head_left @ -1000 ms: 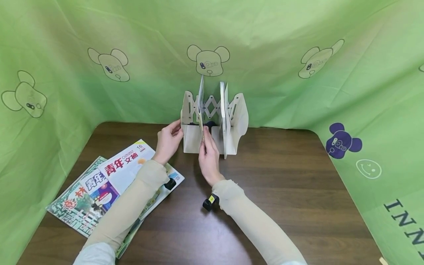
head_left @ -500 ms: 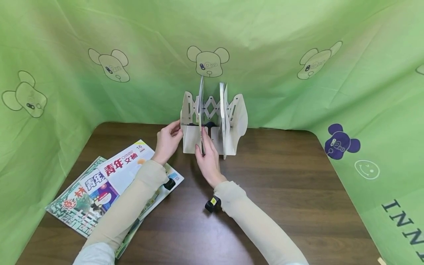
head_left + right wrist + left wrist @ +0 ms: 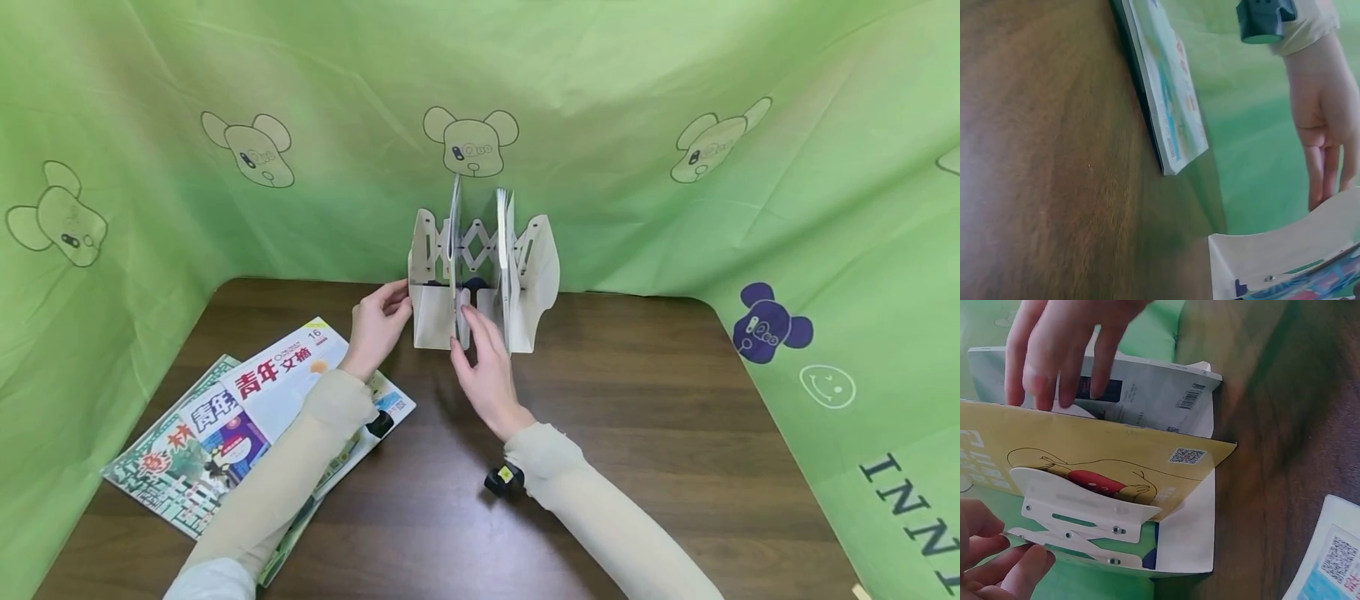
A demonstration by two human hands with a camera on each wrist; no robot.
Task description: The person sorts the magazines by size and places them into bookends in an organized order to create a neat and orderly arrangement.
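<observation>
A white expandable bookend (image 3: 543, 275) with a crisscross lattice stands at the back of the table. Two sets of thin magazines stand upright in it. The left magazine (image 3: 454, 242) shows a yellow cover (image 3: 1097, 450) with a QR code in the left wrist view; the right magazine (image 3: 503, 258) shows a grey back with a barcode. With thumb and fingers, my left hand (image 3: 377, 327) pinches the outer edge of the bookend's left panel. My right hand (image 3: 486, 371), its fingers extended and spread, is in front of the gap between the magazines, holding nothing.
A fanned pile of magazines (image 3: 277, 375) lies flat on the table's left side, under my left forearm. The brown wooden table (image 3: 637, 433) extends to the right. A green printed curtain (image 3: 600, 142) surrounds the back and sides.
My right hand has come away from the left magazine, drawing back toward me and slightly right, its fingers spreading. My left hand stays at the bookend's left panel.
</observation>
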